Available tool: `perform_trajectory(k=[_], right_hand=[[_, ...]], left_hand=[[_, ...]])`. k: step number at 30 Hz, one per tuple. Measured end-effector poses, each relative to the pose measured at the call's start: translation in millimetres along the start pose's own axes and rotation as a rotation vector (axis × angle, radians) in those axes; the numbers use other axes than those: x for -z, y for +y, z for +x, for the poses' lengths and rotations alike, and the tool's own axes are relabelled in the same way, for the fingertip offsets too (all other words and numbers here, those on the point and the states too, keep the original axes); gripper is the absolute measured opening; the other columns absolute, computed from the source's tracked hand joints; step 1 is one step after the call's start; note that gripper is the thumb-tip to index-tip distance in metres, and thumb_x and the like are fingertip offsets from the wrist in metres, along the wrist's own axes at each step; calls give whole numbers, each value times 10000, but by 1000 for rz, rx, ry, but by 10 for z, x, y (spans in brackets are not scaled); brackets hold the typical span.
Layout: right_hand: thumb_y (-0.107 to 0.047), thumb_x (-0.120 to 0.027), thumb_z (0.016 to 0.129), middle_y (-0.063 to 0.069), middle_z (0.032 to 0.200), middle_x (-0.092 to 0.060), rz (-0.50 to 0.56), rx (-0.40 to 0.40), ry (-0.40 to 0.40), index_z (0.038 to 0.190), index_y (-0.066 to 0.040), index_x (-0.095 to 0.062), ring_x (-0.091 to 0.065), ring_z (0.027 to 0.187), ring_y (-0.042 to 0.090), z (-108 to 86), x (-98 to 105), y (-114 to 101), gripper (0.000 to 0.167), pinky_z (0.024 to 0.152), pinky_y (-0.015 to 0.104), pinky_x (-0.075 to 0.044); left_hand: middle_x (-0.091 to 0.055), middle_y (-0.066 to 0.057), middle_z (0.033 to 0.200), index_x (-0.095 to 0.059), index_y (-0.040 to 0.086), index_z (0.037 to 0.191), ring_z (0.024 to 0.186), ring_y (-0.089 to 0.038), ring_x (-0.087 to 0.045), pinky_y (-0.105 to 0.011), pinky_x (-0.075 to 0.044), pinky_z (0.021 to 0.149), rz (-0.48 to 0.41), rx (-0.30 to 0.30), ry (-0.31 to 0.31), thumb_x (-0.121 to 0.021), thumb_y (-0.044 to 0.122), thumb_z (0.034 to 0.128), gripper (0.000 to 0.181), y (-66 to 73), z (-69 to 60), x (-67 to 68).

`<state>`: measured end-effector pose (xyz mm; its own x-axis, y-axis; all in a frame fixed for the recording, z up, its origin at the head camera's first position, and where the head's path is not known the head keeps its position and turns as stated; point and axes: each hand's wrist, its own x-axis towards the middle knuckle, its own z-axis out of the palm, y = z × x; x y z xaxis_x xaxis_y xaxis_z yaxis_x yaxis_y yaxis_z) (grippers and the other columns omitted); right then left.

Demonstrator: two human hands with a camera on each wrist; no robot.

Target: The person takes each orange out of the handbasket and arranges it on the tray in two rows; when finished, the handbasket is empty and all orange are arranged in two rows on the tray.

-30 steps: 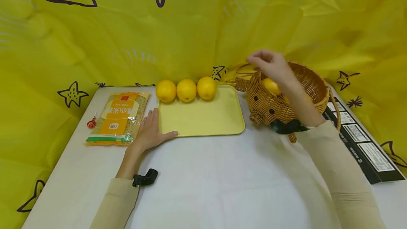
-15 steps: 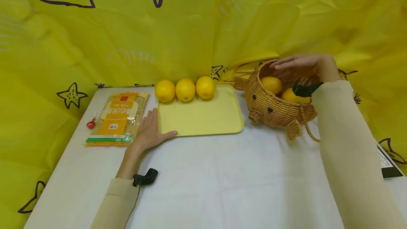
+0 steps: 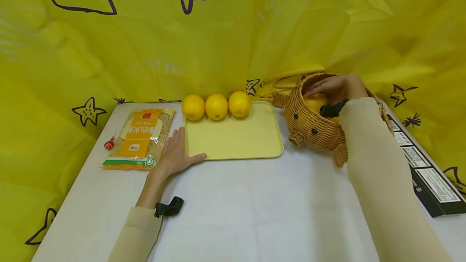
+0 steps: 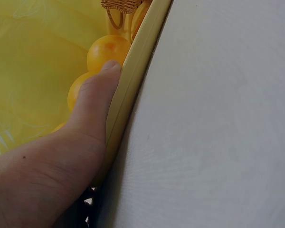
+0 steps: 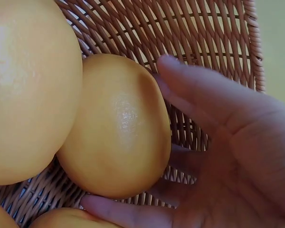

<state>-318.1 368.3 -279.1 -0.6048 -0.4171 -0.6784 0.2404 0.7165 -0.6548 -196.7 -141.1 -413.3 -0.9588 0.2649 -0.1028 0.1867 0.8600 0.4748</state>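
One yellow fruit is lying in the basket at frame right, where the right hand's parted fingers, flanking it, should probably cup beneath before tightening, while the straight-fingered left hand is touching the tray left of centre.

I had the left hand, thumb splayed | right arm stretched forward | right hand bent inward, fingers parted

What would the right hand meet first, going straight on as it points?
The right hand would likely meet the yellow fruit before its palm, in the basket; whether they touch is unclear.
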Motion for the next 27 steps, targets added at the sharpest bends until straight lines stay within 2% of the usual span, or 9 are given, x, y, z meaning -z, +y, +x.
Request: perform_trajectory(k=[3,7,11,16,18,21,23,26,27], right_hand=[[-275,-436,1036,211,1623,12,45,-34,30,1556,-140,-220,-136,1472,393,44,-9,2,578,1138,371,-338],[-312,-441,1034,120,1482,-349,50,-55,17,1567,-69,-40,-490,1243,200,80,1,15,709,1004,290,-456],[-304,-441,1036,-53,1301,-459,70,-66,-11,1563,-64,25,-554,1083,62,99,26,44,743,964,270,-485],[-305,-451,1033,-46,1368,-416,67,-55,-1,1568,-78,-17,-540,1095,63,105,40,72,725,969,273,-479],[-311,-452,1033,36,1478,-349,52,-59,9,1570,-85,-36,-500,1102,44,99,37,76,716,941,255,-462],[-329,-448,1031,126,1595,-194,7,-72,25,1569,-85,-41,-434,1190,123,89,37,91,718,902,248,-424],[-344,-438,1033,168,1639,-2,-24,-77,21,1567,-77,-13,-305,1357,209,84,36,97,732,927,262,-389],[-351,-442,1030,190,1635,49,-31,-72,19,1563,-66,9,-82,1496,337,91,33,104,754,1004,308,-367],[-345,-440,1031,210,1624,102,-26,-65,10,1561,-60,22,73,1503,369,96,32,105,758,1050,328,-339]], left_hand=[[-3,-254,1620,43,-49,1531,1511,-402,-11,-544,-21,1235,5,2,8,-651,664,784,1244,-6,-4,-1],[12,-250,1620,50,-47,1531,1513,-397,3,-540,-9,1237,-1,11,-1,-651,662,785,1245,-6,-15,-2],[21,-244,1622,59,-42,1531,1513,-396,12,-535,0,1238,-7,13,-9,-645,669,785,1248,-6,-19,-13],[22,-236,1624,61,-36,1533,1515,-389,10,-528,1,1239,-10,10,-4,-651,669,780,1254,-16,-6,-24],[24,-233,1625,66,-32,1534,1516,-386,10,-528,1,1239,-13,12,-8,-650,674,777,1258,-19,1,-30],[30,-225,1627,74,-24,1535,1518,-380,15,-525,6,1240,-17,18,-17,-647,682,775,1264,-15,6,-31],[33,-221,1629,77,-20,1536,1519,-375,18,-520,7,1241,-17,20,-21,-644,685,775,1263,-11,8,-30],[33,-227,1627,74,-26,1534,1518,-380,17,-521,7,1241,-13,20,-21,-645,685,774,1264,-6,1,-19],[32,-228,1626,72,-27,1534,1518,-380,16,-520,5,1241,-13,20,-21,-646,682,775,1263,-4,-3,-16]])
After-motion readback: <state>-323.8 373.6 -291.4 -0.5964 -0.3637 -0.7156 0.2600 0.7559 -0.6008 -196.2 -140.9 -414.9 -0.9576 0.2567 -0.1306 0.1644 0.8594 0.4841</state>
